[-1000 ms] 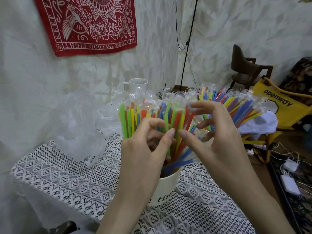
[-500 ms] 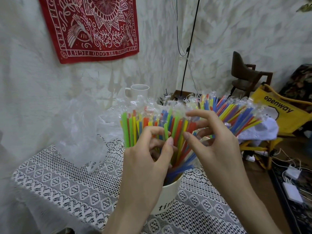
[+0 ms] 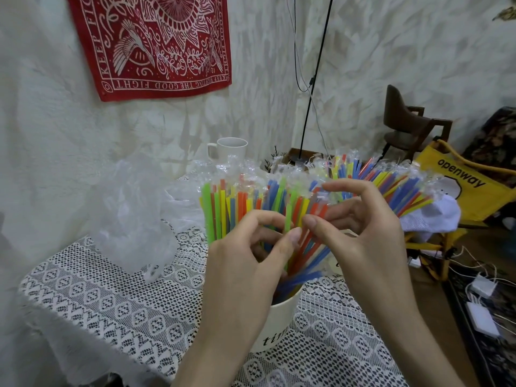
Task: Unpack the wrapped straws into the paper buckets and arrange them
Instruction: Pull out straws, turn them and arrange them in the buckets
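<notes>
Head view: both hands (image 3: 296,247) pinch straws (image 3: 251,202)

the straws (image 3: 290,208) are showing smooth, bright plastic, each sleeved in thin, clear, crinkled film that is catching the light at the tips. the bucket (image 3: 279,322) is looking like matt white paper with dark printed lettering. the tablecloth (image 3: 125,300) is showing open white lace, rough and patterned. a crumpled bag (image 3: 134,219) is looking like clear, glossy plastic. the mug (image 3: 231,149) is showing a smooth white glaze. the hanging (image 3: 156,43) is looking like matt red printed cloth.
</notes>
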